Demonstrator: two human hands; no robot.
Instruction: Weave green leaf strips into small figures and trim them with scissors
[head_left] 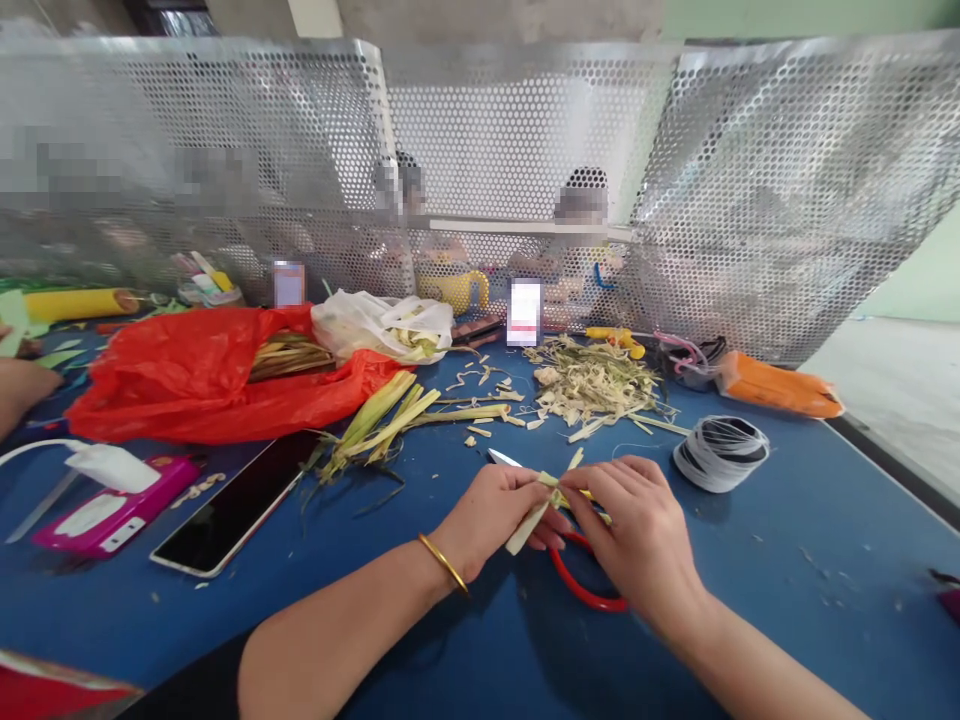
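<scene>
My left hand (pixel 495 512), with a gold bangle on its wrist, pinches a folded pale husk strip (pixel 527 528) between thumb and fingers. The strip's loose end points down toward me. My right hand (pixel 641 520) closes its thumb and forefinger on the same strip near a small fold or knot; the exact fingertip contact is partly hidden. Beneath both hands lies a pair of scissors with red handles (pixel 592 598), its blade tip showing past my left hand. Beyond them rests a bundle of green-yellow husks (pixel 382 415).
A spool of white thread (pixel 721 455) stands to the right, before an orange packet (pixel 780 385). Husk scraps (pixel 596 385) are heaped behind my hands. Leftward are a red plastic bag (pixel 172 370), a phone (pixel 236 510) and a magenta power strip (pixel 120 510). Perforated metal panels (pixel 517 130) border the back.
</scene>
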